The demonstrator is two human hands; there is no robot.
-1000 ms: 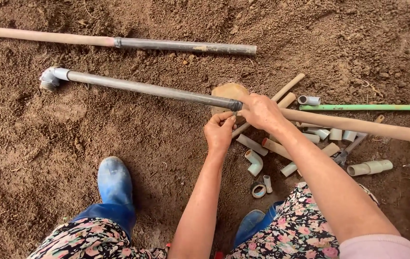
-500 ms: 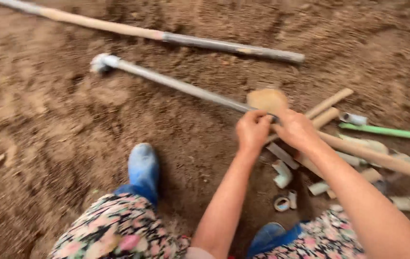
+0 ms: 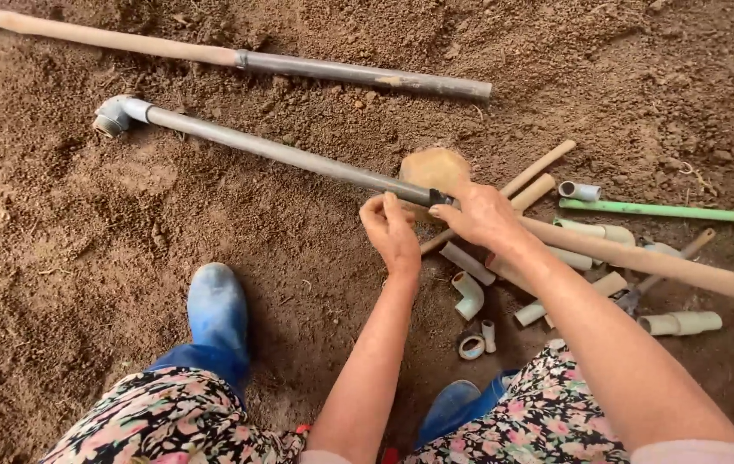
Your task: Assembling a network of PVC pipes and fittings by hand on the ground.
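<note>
Nearest, floral skirt over both knees, with a blue boot planted on the soil at left and a second boot half hidden under the right forearm

Just beyond, left hand loosely curled, fingertips pinched near the joint but clearly gripping nothing; cannot tell whether it touches the pipe

Right hand closed over the joint, grasping the tan pipe where it meets the grey pipe, a dark band at the junction peeping out by the thumb

Grey pipe lying on the soil, running up-left from the hands to a grey elbow at its far end

Tan pipe running down-right, out past the frame edge, crossing over the scatter of offcuts

Under and beside the right forearm, cluttering the ground: a white elbow, a small ring, a short stub, several tan offcuts, partly hidden by the arm and the tan pipe

Right behind the hands, a round flat stone, touching or just under the grey pipe

Farther right, a small grey coupling and a thin green rod lying level

Farthest, a long pipe, tan on the left half, grey on the right, well apart from the hands, on loose brown soil
</note>
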